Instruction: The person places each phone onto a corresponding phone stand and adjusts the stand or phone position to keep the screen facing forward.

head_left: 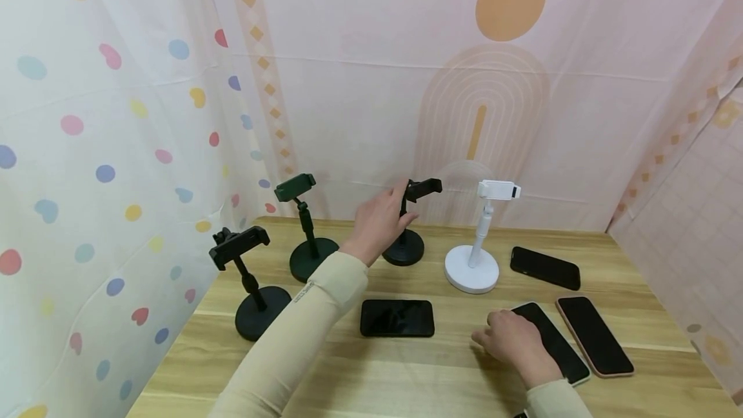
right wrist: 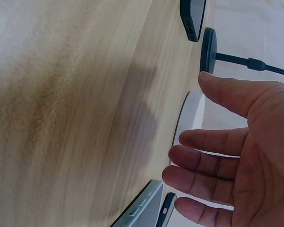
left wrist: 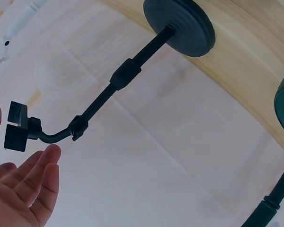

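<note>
My left hand [head_left: 378, 223] reaches to the black phone stand [head_left: 404, 249] at the back middle of the table. In the left wrist view its fingers [left wrist: 42, 172] are spread loosely beside the stand's clamp [left wrist: 19, 126], not wrapped round it. My right hand [head_left: 513, 340] hovers low over the table, fingers [right wrist: 203, 163] extended and relaxed, with nothing held. It overlaps the corner of a phone with a pale edge [head_left: 554, 344] in the head view. Between the hands lies a black phone [head_left: 397, 318], screen up and crosswise.
To the left stand a black phone stand [head_left: 262, 315] and a dark green one [head_left: 313, 258]. A white phone stand [head_left: 473, 269] is right of the middle. Farther right lie a black phone [head_left: 545, 268] and a pink-edged phone [head_left: 594, 336]. Patterned curtains [head_left: 348, 82] enclose the wooden table [head_left: 418, 379].
</note>
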